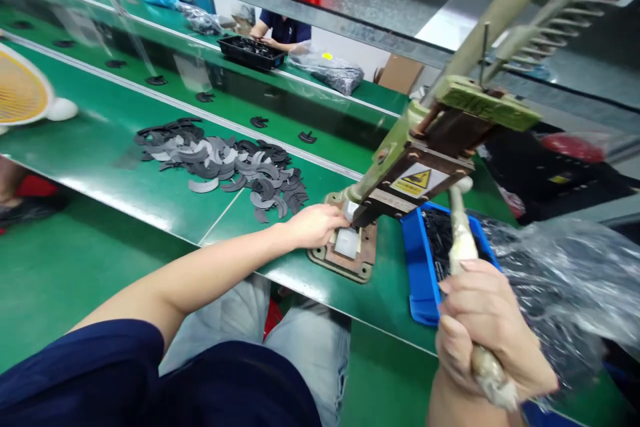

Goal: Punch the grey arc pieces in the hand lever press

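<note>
My right hand (487, 333) is closed round the cloth-wrapped lever handle (463, 240) of a green hand press (450, 127) that stands on the green bench. My left hand (315, 225) reaches to the white block (347, 241) on the press's rusty base plate (350, 267), its fingers pinched together at the die under the press head; what they hold is hidden. A pile of several dark grey crescent-shaped pieces (225, 167) lies on the bench left of the press.
A blue tray (420, 267) with black parts sits right of the press, beside crinkled clear plastic bags (560, 280). Single black pieces lie along the conveyor belt (260, 121). Across it another person's hands rest at a black tray (250, 50). A yellow fan (20, 90) stands at far left.
</note>
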The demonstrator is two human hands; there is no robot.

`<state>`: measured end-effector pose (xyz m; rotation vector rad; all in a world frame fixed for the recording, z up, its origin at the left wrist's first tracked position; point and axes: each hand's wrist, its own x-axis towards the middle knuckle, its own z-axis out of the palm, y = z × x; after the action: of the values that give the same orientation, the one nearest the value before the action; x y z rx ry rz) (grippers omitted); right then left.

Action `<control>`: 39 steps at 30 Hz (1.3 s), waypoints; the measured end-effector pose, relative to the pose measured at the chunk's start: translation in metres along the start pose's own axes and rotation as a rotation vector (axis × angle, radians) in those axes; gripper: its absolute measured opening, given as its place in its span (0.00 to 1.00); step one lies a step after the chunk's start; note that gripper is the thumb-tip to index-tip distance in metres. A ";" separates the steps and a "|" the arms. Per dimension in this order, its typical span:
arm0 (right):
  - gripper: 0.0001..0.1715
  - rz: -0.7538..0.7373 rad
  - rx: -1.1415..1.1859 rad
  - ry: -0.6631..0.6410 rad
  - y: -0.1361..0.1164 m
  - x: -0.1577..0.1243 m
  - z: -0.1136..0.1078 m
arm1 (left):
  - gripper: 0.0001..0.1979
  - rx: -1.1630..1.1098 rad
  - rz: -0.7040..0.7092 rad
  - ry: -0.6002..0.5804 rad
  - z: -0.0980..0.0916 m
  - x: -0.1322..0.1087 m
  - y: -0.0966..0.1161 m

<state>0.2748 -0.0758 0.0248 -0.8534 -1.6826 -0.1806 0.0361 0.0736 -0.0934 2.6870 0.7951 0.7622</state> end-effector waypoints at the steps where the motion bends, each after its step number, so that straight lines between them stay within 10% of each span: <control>1: 0.13 -0.013 0.004 0.055 0.004 -0.004 0.004 | 0.18 0.001 -0.014 0.004 -0.002 -0.004 0.001; 14: 0.26 -0.092 0.105 0.397 0.017 -0.012 0.033 | 0.13 0.283 -0.407 0.018 -0.078 -0.095 -0.071; 25: 0.20 -0.058 0.100 0.312 0.005 -0.008 0.030 | 0.22 0.390 -0.303 -0.120 -0.029 -0.046 -0.044; 36: 0.24 -0.023 0.101 0.388 0.002 -0.009 0.036 | 0.51 0.204 -0.157 -0.192 -0.031 -0.142 0.026; 39: 0.25 -0.018 0.109 0.410 0.002 -0.009 0.038 | 0.44 0.194 -0.114 -0.211 -0.029 -0.162 0.035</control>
<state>0.2464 -0.0578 0.0048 -0.6664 -1.3034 -0.2553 -0.0807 -0.0445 -0.1236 2.7987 1.0031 0.3849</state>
